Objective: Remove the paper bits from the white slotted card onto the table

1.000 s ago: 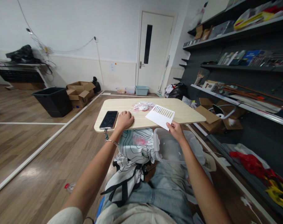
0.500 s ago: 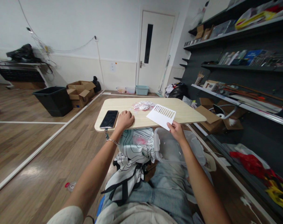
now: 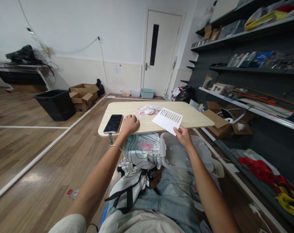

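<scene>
My right hand point(image 3: 183, 134) pinches the near corner of a white card point(image 3: 166, 122) with a row of slots cut along its far side. The card is tilted over the front part of a light wooden tabletop point(image 3: 195, 119). On the same tabletop, beside a black phone point(image 3: 113, 123), rests my left hand point(image 3: 130, 124), palm down with its fingers loosely bent and slightly apart; nothing shows in it. A pile of small white pieces with pinkish marks point(image 3: 149, 109) lies beyond the hands, left of the card.
Below the table's front edge is a clear plastic bin point(image 3: 176, 152), with patterned cloth point(image 3: 139, 155) to its left. A black trash bin point(image 3: 55, 105) and open cardboard boxes point(image 3: 83, 97) stand on the floor at left. Loaded shelves point(image 3: 248, 69) line the right wall.
</scene>
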The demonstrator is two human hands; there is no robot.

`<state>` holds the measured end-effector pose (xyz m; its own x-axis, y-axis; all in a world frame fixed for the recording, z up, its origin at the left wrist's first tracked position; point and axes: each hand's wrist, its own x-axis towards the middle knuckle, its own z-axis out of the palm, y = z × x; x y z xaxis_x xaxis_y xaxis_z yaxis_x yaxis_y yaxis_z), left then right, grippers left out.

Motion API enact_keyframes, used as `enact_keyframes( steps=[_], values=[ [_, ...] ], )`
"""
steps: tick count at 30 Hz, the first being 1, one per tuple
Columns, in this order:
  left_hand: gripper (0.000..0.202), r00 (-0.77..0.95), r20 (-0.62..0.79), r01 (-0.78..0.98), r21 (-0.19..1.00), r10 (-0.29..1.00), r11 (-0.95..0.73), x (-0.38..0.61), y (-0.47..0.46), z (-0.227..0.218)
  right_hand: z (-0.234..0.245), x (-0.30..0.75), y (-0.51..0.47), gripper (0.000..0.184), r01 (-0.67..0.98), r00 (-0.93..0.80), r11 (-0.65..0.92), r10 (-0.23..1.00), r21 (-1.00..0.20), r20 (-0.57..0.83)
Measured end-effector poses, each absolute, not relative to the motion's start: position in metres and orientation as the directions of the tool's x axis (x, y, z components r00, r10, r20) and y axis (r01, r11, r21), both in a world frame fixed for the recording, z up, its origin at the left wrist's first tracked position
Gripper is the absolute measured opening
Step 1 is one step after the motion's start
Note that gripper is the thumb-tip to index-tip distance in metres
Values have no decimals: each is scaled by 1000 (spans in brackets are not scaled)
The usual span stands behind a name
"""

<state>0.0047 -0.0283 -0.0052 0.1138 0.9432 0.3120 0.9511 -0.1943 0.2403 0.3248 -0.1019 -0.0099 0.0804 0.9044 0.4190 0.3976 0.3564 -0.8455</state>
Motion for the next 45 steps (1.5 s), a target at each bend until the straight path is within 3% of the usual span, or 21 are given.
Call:
enact_keyframes(
  steps=[45],
  values=[
    [38,123,324,954,221,938,-201,5,-31,-4,-25,333,-101,46,550,91,415,833,-725,545]
  ],
)
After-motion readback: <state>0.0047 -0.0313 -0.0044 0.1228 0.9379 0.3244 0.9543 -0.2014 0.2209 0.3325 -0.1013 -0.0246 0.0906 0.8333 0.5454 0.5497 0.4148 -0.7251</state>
